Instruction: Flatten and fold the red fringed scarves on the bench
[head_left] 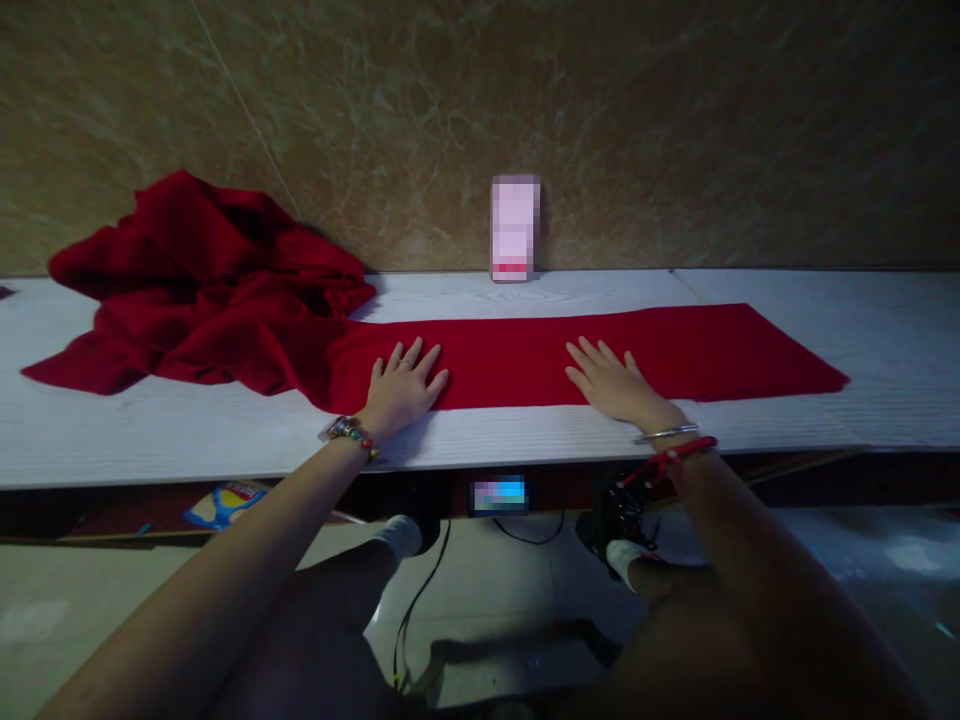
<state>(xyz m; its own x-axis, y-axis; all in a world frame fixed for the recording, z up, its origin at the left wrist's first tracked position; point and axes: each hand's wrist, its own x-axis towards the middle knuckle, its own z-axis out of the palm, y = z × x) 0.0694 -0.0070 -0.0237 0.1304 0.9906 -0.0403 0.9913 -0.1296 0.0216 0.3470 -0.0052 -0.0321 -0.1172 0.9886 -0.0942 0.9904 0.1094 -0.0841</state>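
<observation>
A long red cloth [502, 360] lies flat along a white wood-grain table, and its left part is bunched up in a loose heap of folds. My left hand [403, 388] rests palm down on the flat stretch near the heap, fingers spread. Farther right, my right hand [611, 382] also presses flat on the cloth with its fingers apart. The strip between my hands looks smooth. To the right of my right hand, the cloth ends in a slanted edge with a pointed corner at the front.
Against the marbled wall [420, 130] leans a phone-like pink object [514, 228], blurred out. The narrow white table [480, 440] has its front edge just before my wrists. Below are a blue-and-yellow packet [225, 503], a small lit screen [499, 494] and a dark cable [424, 590].
</observation>
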